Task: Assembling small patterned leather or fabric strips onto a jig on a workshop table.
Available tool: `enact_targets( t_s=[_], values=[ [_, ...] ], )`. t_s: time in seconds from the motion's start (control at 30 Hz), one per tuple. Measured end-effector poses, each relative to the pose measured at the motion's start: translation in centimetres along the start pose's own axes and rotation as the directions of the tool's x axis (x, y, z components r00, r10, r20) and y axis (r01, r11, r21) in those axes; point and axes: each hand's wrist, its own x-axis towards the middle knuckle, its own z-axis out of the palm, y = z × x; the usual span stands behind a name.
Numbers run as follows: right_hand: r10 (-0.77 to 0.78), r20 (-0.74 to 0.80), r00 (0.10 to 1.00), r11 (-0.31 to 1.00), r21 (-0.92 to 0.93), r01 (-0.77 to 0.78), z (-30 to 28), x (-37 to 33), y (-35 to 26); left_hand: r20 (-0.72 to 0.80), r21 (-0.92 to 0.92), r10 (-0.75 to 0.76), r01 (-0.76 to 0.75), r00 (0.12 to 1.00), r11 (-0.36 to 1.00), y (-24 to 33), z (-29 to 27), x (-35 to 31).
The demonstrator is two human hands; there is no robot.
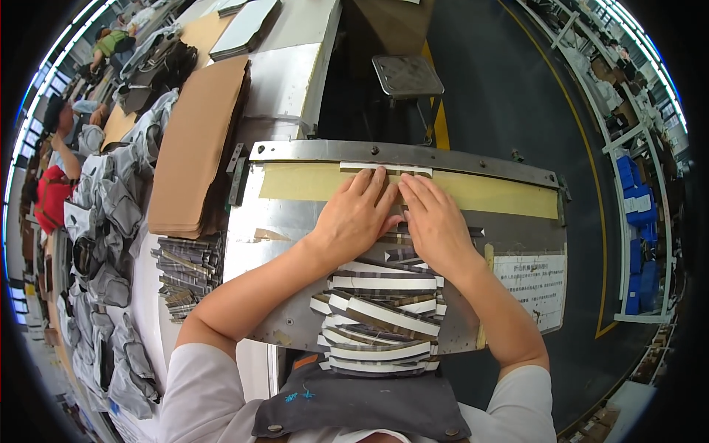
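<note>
A narrow plaid cloth strip with a white band [421,170] lies along the edge of a long metal bar [450,159], over a strip of yellow tape [502,203]. My left hand [356,214] rests flat on it, fingers stretched toward the bar. Beside it my right hand [436,225] lies flat too, fingertips on the strip's right part. Both thumbs come close together, and much of the strip is hidden beneath the hands. Nearer me, a loose pile of plaid and white strips [384,283] spreads over the metal plate [277,266] down to my dark apron [354,406].
Left of the plate stand stacked brown cardboard sheets [196,148] and a heap of folded plaid strips [188,273]. Grey garments [111,207] lie further left, near seated people. A printed sheet [528,288] is fixed at right. Beyond are a stool [408,76] and blue bins [639,210].
</note>
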Motion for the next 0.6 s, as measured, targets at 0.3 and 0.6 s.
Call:
enact_targets(
  t_s=[0.3,0.6],
  values=[
    [-0.003,0.003,1.0,1.0,-0.028,0.003,0.2,-0.3,-0.3,-0.045,0.016,0.035,-0.034,0.998,0.999,0.5,0.0,-0.5],
    [-0.095,-0.034,0.995,0.993,0.069,0.098,0.0,0.9,0.5,0.025,-0.299,0.078,-0.067,0.997,0.952,0.1,-3.0,-0.1]
  ],
)
